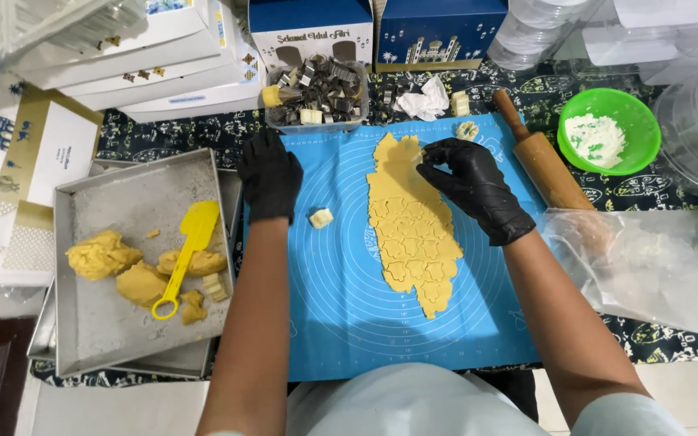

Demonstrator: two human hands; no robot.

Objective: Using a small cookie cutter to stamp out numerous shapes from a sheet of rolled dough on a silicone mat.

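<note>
Now my right hand (472, 184) pinches the dough sheet (414, 230), mid-frame, all stamped with shapes. My left hand (269, 173) rests curled, holding nothing. Dough lumps (105, 255) wait lower left.

1 head-worn camera looks almost straight down from above the person's chest, facing the far edge of the table (672, 194). It sits close: both forearms run up from the bottom edge of the frame, and the blue mat (341, 307) fills the centre. The table's left edge and near left corner show; its right side runs out of frame.
</note>
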